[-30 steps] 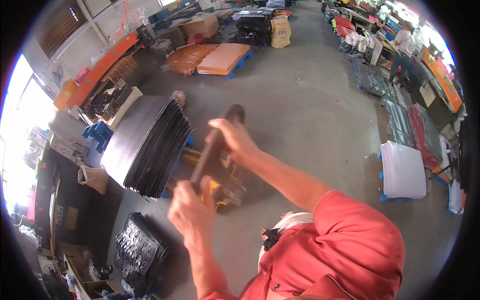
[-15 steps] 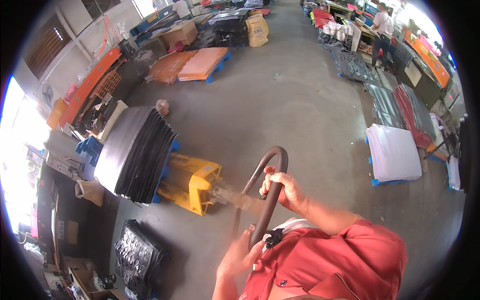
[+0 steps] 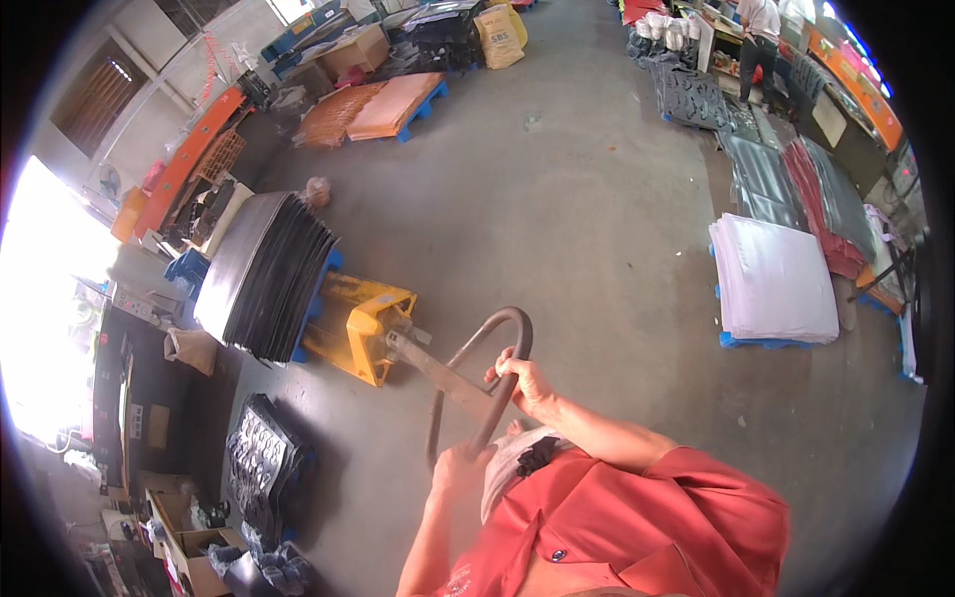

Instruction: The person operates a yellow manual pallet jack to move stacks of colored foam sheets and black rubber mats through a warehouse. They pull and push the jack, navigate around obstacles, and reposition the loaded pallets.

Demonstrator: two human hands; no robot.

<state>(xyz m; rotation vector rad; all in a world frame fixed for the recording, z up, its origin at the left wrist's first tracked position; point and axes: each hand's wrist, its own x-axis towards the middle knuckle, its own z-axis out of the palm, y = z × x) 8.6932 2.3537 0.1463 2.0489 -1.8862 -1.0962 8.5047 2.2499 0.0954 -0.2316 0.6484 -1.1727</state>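
Both my hands grip the brown metal loop handle (image 3: 516, 320) of a yellow pallet jack (image 3: 370, 323). My right hand (image 3: 527, 386) is closed round the right side of the loop. Lower on the same tube, close to my body, my left hand (image 3: 462, 468) is wrapped round it. A worn steel drawbar (image 3: 438, 370) joins the handle to the jack, slanting away to the left. The jack's forks run under a blue pallet (image 3: 331, 263) and are hidden there. On that pallet stands a tall stack of black sheets (image 3: 269, 269), leaning slightly.
Left of me lies a stack of black moulded sheets (image 3: 261, 453) beside cardboard boxes (image 3: 194, 557). White sheets (image 3: 776, 279) on a blue pallet stand at the right. Orange sheets (image 3: 398, 104) and a yellow sack (image 3: 499, 40) are farther off. A person (image 3: 761, 45) stands far right.
The handle has shifted left in the picture with both hands still on it. The jack and the surrounding stacks appear higher in view, and boxes show more at lower left.
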